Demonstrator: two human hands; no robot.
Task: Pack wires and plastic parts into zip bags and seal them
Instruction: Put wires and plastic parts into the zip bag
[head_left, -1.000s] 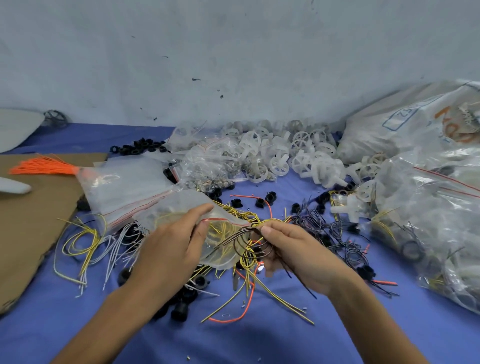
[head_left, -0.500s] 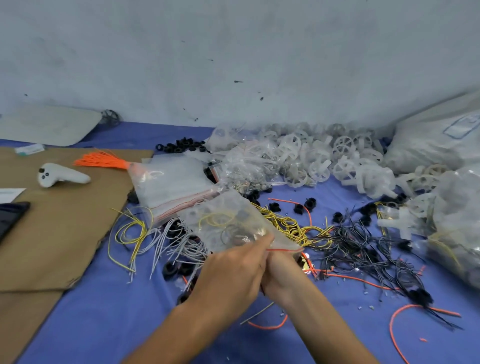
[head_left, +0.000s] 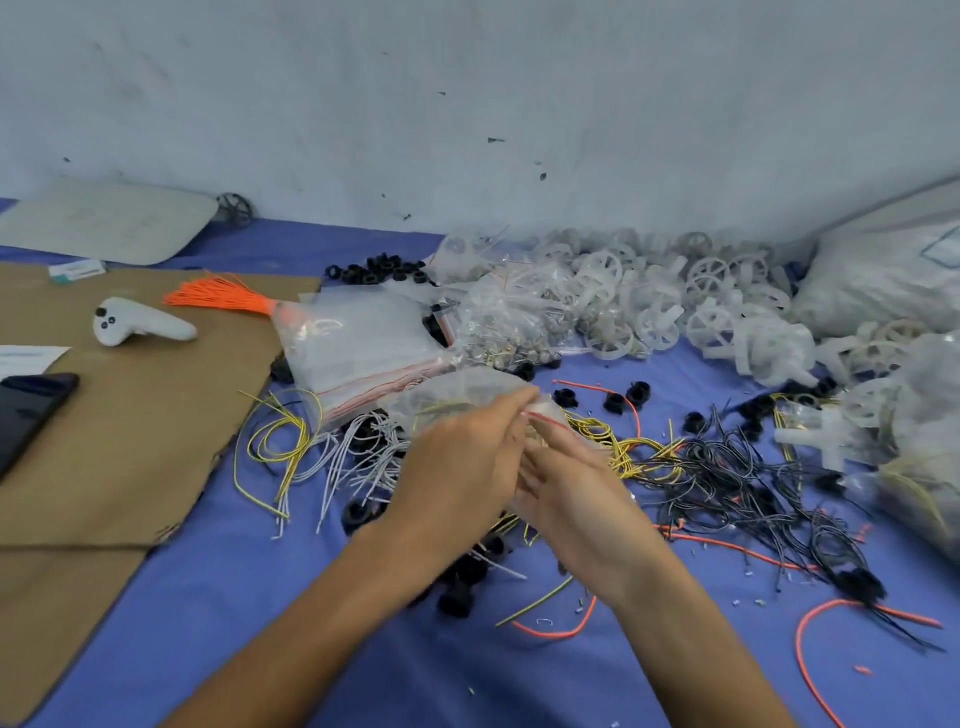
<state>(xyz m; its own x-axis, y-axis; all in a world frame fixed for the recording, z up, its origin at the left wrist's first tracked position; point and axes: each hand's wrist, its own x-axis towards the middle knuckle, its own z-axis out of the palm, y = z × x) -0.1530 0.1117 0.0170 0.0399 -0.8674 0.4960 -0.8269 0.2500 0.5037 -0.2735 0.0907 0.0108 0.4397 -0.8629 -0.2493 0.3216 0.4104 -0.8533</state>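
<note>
Fingertips of the left hand pinch the red zip strip of the bag, held at centre just above the cloth, with yellow wire showing inside. The right hand meets the strip from the near side; blur hides whether its fingers clamp. To seal well, anchor one pinch, slide the other along, and keep wire ends clear. Black wires lie right, spare bags far left.
</note>
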